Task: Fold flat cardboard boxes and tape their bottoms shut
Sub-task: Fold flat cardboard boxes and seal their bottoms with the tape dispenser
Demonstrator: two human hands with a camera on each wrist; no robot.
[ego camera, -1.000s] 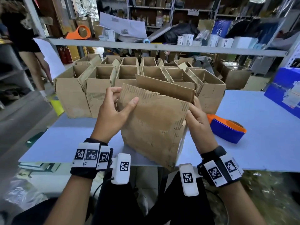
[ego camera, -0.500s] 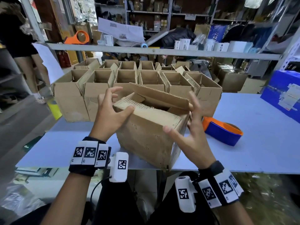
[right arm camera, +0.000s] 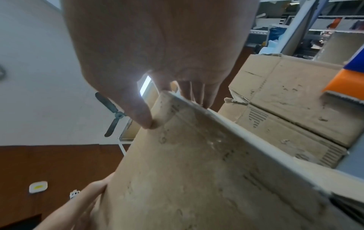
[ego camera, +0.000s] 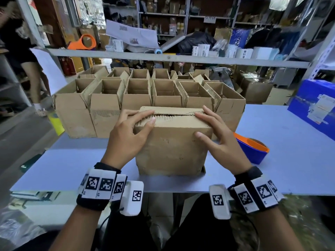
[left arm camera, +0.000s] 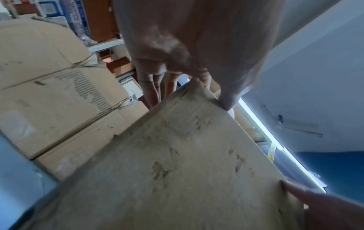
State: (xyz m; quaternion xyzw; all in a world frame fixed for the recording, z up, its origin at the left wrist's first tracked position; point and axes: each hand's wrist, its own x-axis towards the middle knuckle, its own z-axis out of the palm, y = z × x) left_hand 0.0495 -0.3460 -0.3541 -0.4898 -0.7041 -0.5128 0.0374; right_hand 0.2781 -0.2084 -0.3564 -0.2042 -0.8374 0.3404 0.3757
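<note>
While both hands are pressing down on it, the cardboard box [ego camera: 172,147] is standing on the near edge of the table [ego camera: 282,142], flaps folded shut on top with the seam running left to right.

Item 1, left hand [ego camera: 126,136]: lying over the box's top left corner, at about 9 o'clock of the box. Fingers are lying straight across the closed flaps and the thumb is resting on the near face; the grip is flat and unclenched, pressing rather than clasping. In the left wrist view the fingers [left arm camera: 151,87] are reaching over the top edge of the box [left arm camera: 177,163].

Item 2, right hand [ego camera: 219,140]: lying over the top right corner, at about 3 o'clock. Fingers are spreading straight along the flaps, the thumb is touching the near face; this grip too is flat, holding nothing. In the right wrist view the thumb [right arm camera: 141,115] is pressing the box [right arm camera: 197,179] wall just below its upper edge.

Item 3, open boxes [ego camera: 137,93]: standing in rows at 12 o'clock, directly behind the closed box, mouths upward.

Item 4, tape dispenser [ego camera: 252,149]: blue and orange, lying on the table at 3 o'clock, just beside the right hand.

Item 5, blue carton [ego camera: 315,104]: sitting at the table's far right, at 2 o'clock.
</note>
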